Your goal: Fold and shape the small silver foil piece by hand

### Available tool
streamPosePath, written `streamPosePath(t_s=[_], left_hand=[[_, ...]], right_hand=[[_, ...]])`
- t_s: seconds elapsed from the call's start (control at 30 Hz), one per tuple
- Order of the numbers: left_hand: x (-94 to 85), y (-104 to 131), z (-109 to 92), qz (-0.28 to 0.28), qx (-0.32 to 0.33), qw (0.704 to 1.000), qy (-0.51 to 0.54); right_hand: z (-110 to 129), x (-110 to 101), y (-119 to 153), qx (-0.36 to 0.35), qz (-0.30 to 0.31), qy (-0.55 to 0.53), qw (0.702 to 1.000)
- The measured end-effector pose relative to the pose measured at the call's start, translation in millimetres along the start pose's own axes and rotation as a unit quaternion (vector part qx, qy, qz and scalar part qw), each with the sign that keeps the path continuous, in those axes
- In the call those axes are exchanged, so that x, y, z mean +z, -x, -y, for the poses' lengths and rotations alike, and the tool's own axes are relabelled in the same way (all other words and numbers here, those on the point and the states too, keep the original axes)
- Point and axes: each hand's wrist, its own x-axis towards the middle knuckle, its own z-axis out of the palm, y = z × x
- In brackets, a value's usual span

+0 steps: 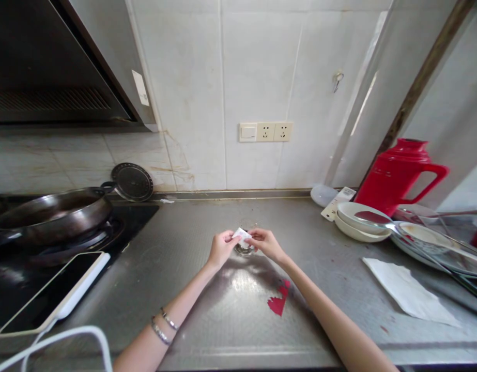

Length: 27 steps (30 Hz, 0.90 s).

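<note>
1. A person's left hand and right hand meet over a metal bench, each with thumb and fingers closed on a small white piece, pinching it from opposite sides.
2. The white piece sits between the fingertips, above a round shiny dish directly below the fingers.
3. The step in hand appears to be handling the white piece with both hands, perhaps folding or opening it. The next move seems to call for a light, steady pinch on both sides, so that it neither tears nor slips.
4. Nearer the wearer than the fingers, and slightly to their right, lies a torn red scrap. Farther right of the fingers lies a white sheet; well to their left is a phone.
5. The fingers cover the edges of the white piece, so its full shape, its material and any contents are unclear. They and the piece also partly hide the dish; what it holds cannot be made out. The phone's cord runs out of view.
</note>
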Motion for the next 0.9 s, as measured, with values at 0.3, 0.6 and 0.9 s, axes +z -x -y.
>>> streamPosePath(t_s=[0.3,0.6,0.9], left_hand=[[-1.4,1,-4,0.016,0.038,0.998,-0.042],[-8.5,-2,0,-0.067,0.074,0.985,-0.14],[3.4,-5,44,0.054,0.036,0.978,-0.196]], right_hand=[[2,-1,-2,0.021,-0.034,-0.002,0.999],[18,-10,-9,-0.094,-0.139,0.221,0.961],[29,-13,-10,-0.139,0.187,0.592,0.771]])
